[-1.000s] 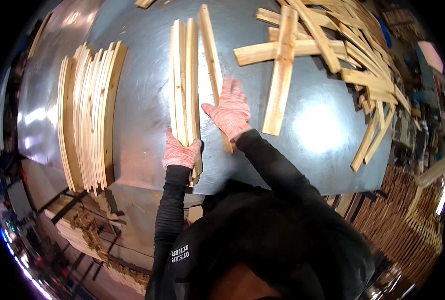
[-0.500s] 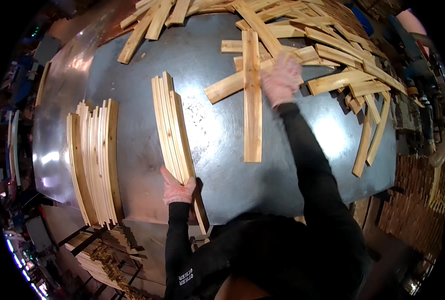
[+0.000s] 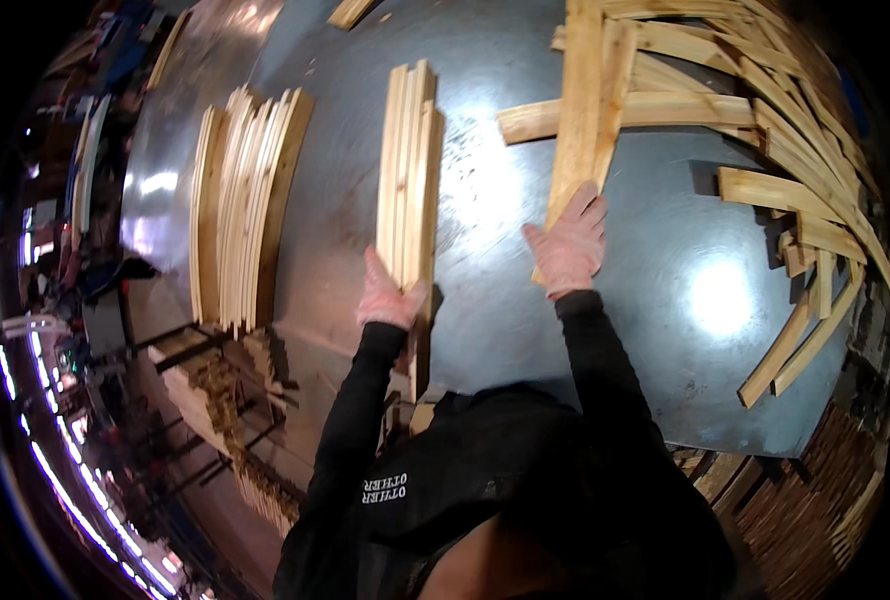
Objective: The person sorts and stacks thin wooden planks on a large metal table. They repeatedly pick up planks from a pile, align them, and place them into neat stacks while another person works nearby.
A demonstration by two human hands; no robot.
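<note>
I stand at a grey metal table (image 3: 505,300). My left hand (image 3: 389,298), in a pink glove, grips the near end of a bundle of long pale wood slats (image 3: 410,175) held on edge on the table. My right hand (image 3: 570,245), also gloved, presses down on the near end of a single wood slat (image 3: 577,120) that points away from me. That slat lies over the edge of a loose heap of slats (image 3: 765,130) at the far right.
A neat stack of slats (image 3: 240,205) stands on edge at the left of the table. More slats lie along the right rim (image 3: 810,330). Wooden racks and stacked pieces (image 3: 225,400) sit below the table's left edge.
My right hand has pulled one slat back from the far heap toward me. The left hand keeps its hold on the bundle, which now stands more upright in front of me.
</note>
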